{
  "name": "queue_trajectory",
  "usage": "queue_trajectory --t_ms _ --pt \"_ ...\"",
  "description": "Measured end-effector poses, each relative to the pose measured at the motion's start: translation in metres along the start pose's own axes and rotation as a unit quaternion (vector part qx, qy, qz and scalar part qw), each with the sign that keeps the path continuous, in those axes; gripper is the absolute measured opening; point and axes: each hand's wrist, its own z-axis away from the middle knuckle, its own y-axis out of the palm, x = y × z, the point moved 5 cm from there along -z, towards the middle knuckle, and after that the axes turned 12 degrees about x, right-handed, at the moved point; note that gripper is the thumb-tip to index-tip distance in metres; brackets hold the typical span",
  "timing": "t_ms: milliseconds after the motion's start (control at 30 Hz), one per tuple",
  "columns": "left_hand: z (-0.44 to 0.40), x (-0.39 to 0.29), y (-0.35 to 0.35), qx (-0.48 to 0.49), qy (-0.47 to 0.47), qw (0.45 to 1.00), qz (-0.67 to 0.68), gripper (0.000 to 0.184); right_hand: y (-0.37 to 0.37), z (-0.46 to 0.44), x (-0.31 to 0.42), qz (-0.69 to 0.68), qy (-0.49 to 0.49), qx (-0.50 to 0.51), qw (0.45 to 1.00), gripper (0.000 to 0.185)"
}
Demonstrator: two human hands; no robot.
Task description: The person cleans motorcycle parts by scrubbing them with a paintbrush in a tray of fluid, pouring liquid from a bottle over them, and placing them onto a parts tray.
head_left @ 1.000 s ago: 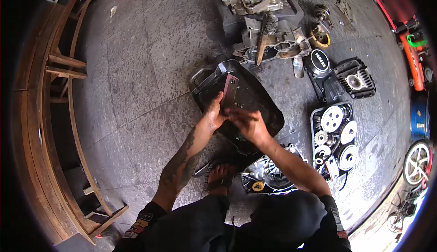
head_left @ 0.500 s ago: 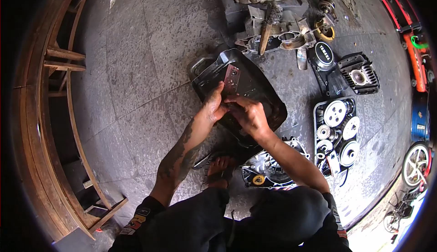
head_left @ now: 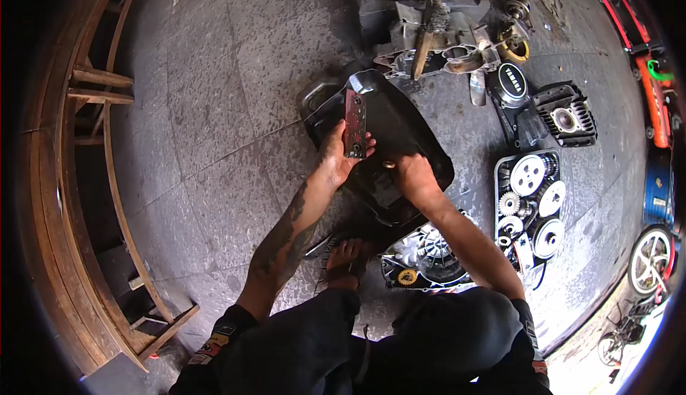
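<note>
My left hand (head_left: pixel 336 159) is closed around a flat reddish-brown bar (head_left: pixel 355 123) with bolt holes or bolt heads along it. The bar stands nearly upright in view, over the left side of a black plastic basin (head_left: pixel 436 148). My right hand (head_left: pixel 416 178) is closed over the right half of the basin, apart from the bar. At its fingertips shows a small brass-coloured round piece (head_left: pixel 389 164), too small to name. The basin's inside is dark and looks wet.
Engine casings (head_left: pixel 446 56) and a wooden-handled wire brush (head_left: pixel 424 52) lie beyond the basin. To the right are a YAMAHA cover (head_left: pixel 511 84), a finned cylinder head (head_left: pixel 566 118) and a tray of gears (head_left: pixel 529 173). Another casing (head_left: pixel 429 252) lies near my feet; a wooden bench (head_left: pixel 53 216) stands left.
My hands have moved apart. The right hand has drawn away from the bar with the small brass-coloured piece at its fingers, while the left hand has turned the bar more upright.
</note>
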Motion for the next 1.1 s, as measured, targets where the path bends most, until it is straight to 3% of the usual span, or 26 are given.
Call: queue_trajectory --t_ms 67,133,200,233,300,367,433,467,567,667,767,833,867,900,1000,1033,1067,1100 --pt "-0.003 -0.002 0.007 0.032 -0.003 0.999 0.011 0.051 -0.002 0.001 -0.003 -0.067 -0.044 -0.051 0.995 0.031" --pt "-0.001 0.0 0.005 -0.005 -0.018 0.999 -0.031 0.053 -0.021 0.007 0.011 -0.133 -0.093 -0.094 0.982 0.032" --pt "0.0 0.003 0.002 -0.003 -0.029 0.998 -0.048 0.052 -0.057 0.02 0.023 -0.37 -0.155 -0.2 0.894 0.03" --pt "0.0 0.006 0.003 0.003 -0.042 0.997 -0.068 0.052 -0.058 0.015 0.024 -0.372 -0.15 -0.201 0.894 0.03" --pt "0.002 0.009 0.008 0.046 -0.067 0.993 -0.087 0.05 -0.077 0.009 0.03 -0.282 -0.252 -0.317 0.87 0.021" --pt "0.003 0.012 0.015 0.084 -0.088 0.987 -0.105 0.049 -0.063 -0.006 0.022 -0.291 -0.231 -0.295 0.88 0.027" --pt "0.007 0.006 0.014 0.019 -0.064 0.993 -0.099 0.047 -0.039 -0.006 0.03 -0.258 -0.197 -0.186 0.927 0.035" --pt "0.011 0.004 0.016 0.017 -0.062 0.993 -0.1 0.047 -0.032 0.001 0.036 -0.238 -0.231 -0.185 0.925 0.041" --pt "0.019 -0.002 0.013 -0.028 -0.037 0.996 -0.078 0.045 -0.029 0.011 0.041 -0.309 -0.264 -0.171 0.898 0.028" --pt "0.014 0.007 0.003 0.022 -0.067 0.993 -0.089 0.044 -0.063 -0.001 0.024 -0.303 -0.221 -0.287 0.881 0.022" --pt "0.016 0.01 0.023 0.088 -0.101 0.984 -0.117 0.044 -0.072 -0.009 0.026 -0.273 -0.254 -0.287 0.882 0.025" --pt "0.019 0.009 0.02 0.03 -0.079 0.992 -0.093 0.044 -0.056 0.004 0.041 -0.236 -0.281 -0.285 0.886 0.023" --pt "0.021 0.009 0.016 -0.029 -0.06 0.994 -0.082 0.045 -0.042 0.006 0.044 -0.26 -0.263 -0.204 0.906 0.023" --pt "0.025 0.005 0.018 -0.032 -0.059 0.994 -0.082 0.045 -0.036 0.018 0.053 -0.253 -0.28 -0.192 0.906 0.02" --pt "0.031 -0.001 0.009 -0.072 -0.087 0.989 -0.094 0.045 -0.038 0.02 0.051 -0.344 -0.283 -0.203 0.872 0.02" --pt "0.025 0.002 0.006 -0.007 -0.093 0.991 -0.091 0.044 -0.053 0.015 0.043 -0.365 -0.257 -0.205 0.871 0.021" --pt "0.021 0.007 0.005 0.06 -0.1 0.989 -0.09 0.044 -0.069 0.01 0.036 -0.344 -0.26 -0.284 0.856 0.019" --pt "0.023 0.008 0.009 0.061 -0.105 0.988 -0.093 0.044 -0.089 0.01 0.035 -0.309 -0.208 -0.308 0.875 0.018"
